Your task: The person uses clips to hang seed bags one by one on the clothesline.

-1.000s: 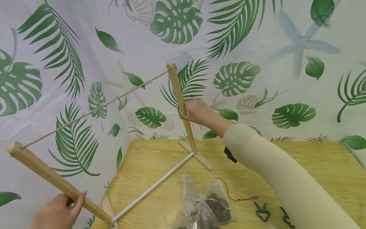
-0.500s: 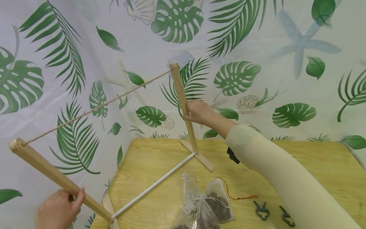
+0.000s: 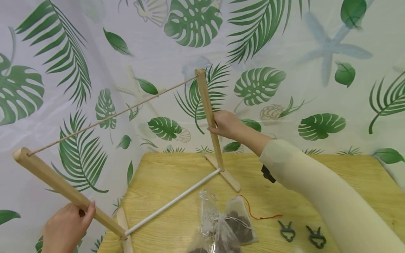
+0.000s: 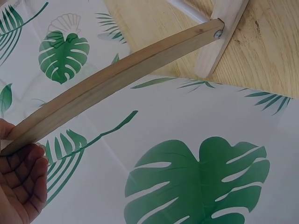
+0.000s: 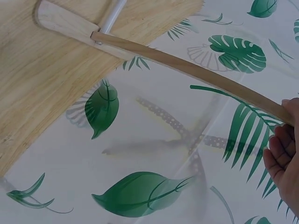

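Observation:
A wooden stand has two upright posts, a twine rope (image 3: 117, 114) strung between their tops and a white rod (image 3: 174, 200) joining them low down. My left hand (image 3: 64, 226) grips the near post (image 3: 53, 175) below its middle, thumb on one side. At the back, my right hand (image 3: 226, 123) holds the far post (image 3: 205, 95) around mid-height. Each post meets a flat wooden foot, the near foot (image 4: 224, 32) and the far foot (image 5: 60, 21), on the table. Both wrist views show fingers curled at the post's edge.
Clear and mesh drawstring bags (image 3: 238, 225) with dark contents lie at the table's (image 3: 316, 186) front, beside a red cord (image 3: 262, 217). Two dark green clips (image 3: 287, 231) lie right of them. Leaf-printed sheeting (image 3: 269, 35) hangs behind and to the left.
The stand has shifted slightly to the right, the far post most, becoming a little more upright. Both hands keep hold of their posts throughout.

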The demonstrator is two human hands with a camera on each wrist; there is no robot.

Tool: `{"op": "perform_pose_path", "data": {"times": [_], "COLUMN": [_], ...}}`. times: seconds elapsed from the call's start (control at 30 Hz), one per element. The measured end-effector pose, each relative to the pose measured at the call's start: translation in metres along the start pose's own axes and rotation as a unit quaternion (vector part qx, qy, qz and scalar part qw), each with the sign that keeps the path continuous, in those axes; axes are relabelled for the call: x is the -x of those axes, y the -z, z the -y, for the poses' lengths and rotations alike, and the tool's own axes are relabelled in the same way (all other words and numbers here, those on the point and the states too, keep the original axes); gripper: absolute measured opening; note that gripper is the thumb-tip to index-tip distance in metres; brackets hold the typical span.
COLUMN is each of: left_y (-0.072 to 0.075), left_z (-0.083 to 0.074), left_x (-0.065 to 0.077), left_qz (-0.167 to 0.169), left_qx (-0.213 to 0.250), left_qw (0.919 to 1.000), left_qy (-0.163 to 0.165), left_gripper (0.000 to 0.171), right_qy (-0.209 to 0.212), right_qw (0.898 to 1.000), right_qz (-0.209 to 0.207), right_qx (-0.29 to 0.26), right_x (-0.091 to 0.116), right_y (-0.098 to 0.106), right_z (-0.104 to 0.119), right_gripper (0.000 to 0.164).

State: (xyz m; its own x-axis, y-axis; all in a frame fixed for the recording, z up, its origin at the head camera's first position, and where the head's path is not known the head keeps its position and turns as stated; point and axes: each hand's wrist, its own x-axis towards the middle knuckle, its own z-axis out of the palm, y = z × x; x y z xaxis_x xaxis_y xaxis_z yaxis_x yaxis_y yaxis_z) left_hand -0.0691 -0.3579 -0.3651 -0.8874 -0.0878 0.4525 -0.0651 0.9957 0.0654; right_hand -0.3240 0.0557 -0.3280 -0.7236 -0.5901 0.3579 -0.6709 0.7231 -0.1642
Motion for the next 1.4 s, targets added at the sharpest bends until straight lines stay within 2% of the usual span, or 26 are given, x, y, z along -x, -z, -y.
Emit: {"op": "perform_pose_path", "data": {"times": [0.3, 0.5, 0.6, 0.7, 0.87, 1.0, 1.27, 1.4], "left_y": [0.000, -0.003, -0.006, -0.010, -0.015, -0.019, -0.027, -0.030], "left_z": [-0.007, -0.009, -0.010, -0.012, -0.016, -0.020, -0.032, -0.039], "left_x": [-0.014, -0.015, -0.016, -0.019, -0.025, -0.030, -0.039, -0.044], "left_qz": [0.007, 0.005, -0.012, -0.045, -0.096, -0.122, -0.124, -0.123], "left_qx": [0.001, 0.008, 0.012, 0.017, 0.023, 0.033, 0.035, 0.038], "left_qw": [0.9997, 0.9996, 0.9992, 0.9970, 0.9892, 0.9837, 0.9790, 0.9770], "left_qy": [-0.022, -0.025, -0.037, -0.060, -0.108, -0.128, -0.158, -0.170], "left_gripper": [0.031, 0.031, 0.030, 0.028, 0.028, 0.035, 0.045, 0.042], "right_qy": [-0.034, -0.018, -0.012, -0.018, -0.031, -0.023, -0.032, -0.028], "right_qw": [0.999, 0.999, 0.999, 0.999, 0.999, 0.998, 0.998, 0.998], "right_qz": [-0.002, -0.032, -0.036, -0.039, -0.043, -0.052, -0.058, -0.064], "right_qx": [-0.031, -0.021, -0.024, -0.021, -0.009, -0.008, -0.005, 0.005], "right_x": [0.018, 0.027, 0.031, 0.035, 0.043, 0.053, 0.075, 0.085], "right_y": [0.009, 0.010, 0.011, 0.013, 0.018, 0.023, 0.030, 0.034], "right_z": [-0.006, -0.010, -0.012, -0.015, -0.023, -0.028, -0.039, -0.046], "right_gripper": [0.021, 0.022, 0.022, 0.022, 0.022, 0.021, 0.021, 0.021]}}
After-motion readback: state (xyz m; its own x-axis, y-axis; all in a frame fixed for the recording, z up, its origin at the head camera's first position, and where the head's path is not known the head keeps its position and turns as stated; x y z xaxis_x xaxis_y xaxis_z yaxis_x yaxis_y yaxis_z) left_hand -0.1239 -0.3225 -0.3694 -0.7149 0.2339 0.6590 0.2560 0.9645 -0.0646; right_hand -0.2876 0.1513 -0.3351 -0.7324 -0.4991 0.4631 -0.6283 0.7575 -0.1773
